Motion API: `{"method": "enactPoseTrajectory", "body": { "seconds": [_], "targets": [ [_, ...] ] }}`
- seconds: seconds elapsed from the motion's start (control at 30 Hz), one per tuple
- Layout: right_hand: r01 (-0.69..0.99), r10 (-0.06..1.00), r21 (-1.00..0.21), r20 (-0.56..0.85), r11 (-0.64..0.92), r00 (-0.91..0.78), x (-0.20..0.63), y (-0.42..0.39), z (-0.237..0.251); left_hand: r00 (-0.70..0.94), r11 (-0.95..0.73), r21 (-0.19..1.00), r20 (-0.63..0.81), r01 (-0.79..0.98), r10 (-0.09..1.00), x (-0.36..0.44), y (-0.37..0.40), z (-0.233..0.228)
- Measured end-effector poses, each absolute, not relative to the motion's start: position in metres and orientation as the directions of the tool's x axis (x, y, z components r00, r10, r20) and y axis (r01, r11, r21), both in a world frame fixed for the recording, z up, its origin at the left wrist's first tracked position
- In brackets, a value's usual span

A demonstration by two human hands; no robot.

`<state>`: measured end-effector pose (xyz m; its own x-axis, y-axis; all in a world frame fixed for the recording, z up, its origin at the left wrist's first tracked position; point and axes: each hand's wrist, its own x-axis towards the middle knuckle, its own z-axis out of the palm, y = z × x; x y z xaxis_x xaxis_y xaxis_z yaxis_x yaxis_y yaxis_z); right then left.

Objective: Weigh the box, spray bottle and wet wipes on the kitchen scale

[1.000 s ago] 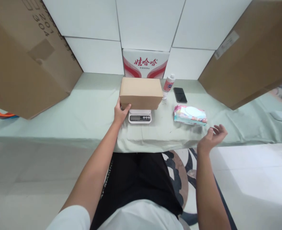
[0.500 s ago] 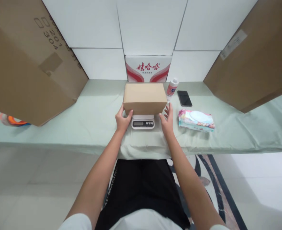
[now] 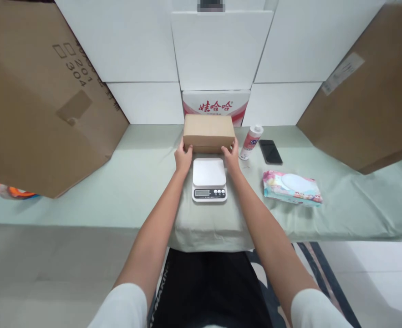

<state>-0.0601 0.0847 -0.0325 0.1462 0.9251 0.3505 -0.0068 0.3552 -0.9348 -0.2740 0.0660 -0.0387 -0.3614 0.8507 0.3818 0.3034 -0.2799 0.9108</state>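
Head view shows the left hand [image 3: 183, 158] and the right hand [image 3: 231, 156] pressed against the two short ends of a small cardboard box [image 3: 209, 132], fingers curled onto its lower front corners; the grip is a two-handed clamp on the box, one palm at each end; whether the box rests on the counter [image 3: 146, 182] or is held just above it cannot be told. Taking the kitchen scale [image 3: 209, 179] as the landmark: the box sits just behind the scale, clear of its white platform, which is bare; the hands flank the scale's far corners, and both forearms run down past its left and right sides toward the wearer; the scale's display and buttons face the wearer.

Behind the scale, past the box, a white carton with red lettering [image 3: 216, 105] stands against a wall of white panels [image 3: 217, 50]; to the right of the scale, just beside the right hand, a small white bottle [image 3: 251, 142] stands tilted; farther right of that lies a dark phone [image 3: 270, 151], flat, screen up; right of the scale and nearer the wearer lies a pack of wipes [image 3: 291, 187] with a colourful wrapper. Well to the scale's left and right, two large brown cartons [image 3: 33, 105] lean over the counter, whose pale green cloth hangs over the front edge.
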Motion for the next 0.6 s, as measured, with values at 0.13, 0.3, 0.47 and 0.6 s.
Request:
{"method": "enactPoseTrajectory", "body": {
  "seconds": [0.13, 0.3, 0.47, 0.6],
  "targets": [
    [0.013, 0.935, -0.941, 0.338, 0.339, 0.11, -0.059, 0.105, -0.046, -0.407, -0.218, 0.936, 0.32, 0.277, 0.856, -0.271, 0.079, -0.057],
    [-0.088, 0.971, -0.973, 0.201, 0.213, 0.126, -0.063, 0.121, -0.048, -0.485, -0.133, 0.954, 0.253, 0.268, 0.837, -0.276, 0.097, -0.064],
    [-0.091, 0.98, -0.982, 0.153, 0.166, 0.127, -0.061, 0.105, -0.037, -0.541, -0.035, 0.967, 0.17, 0.251, 0.824, -0.271, 0.103, -0.061],
    [-0.014, 0.981, -0.982, 0.187, 0.188, 0.056, -0.027, 0.009, -0.019, -0.563, -0.026, 0.976, 0.146, 0.215, 0.814, -0.271, 0.107, -0.058]
  ]
}}
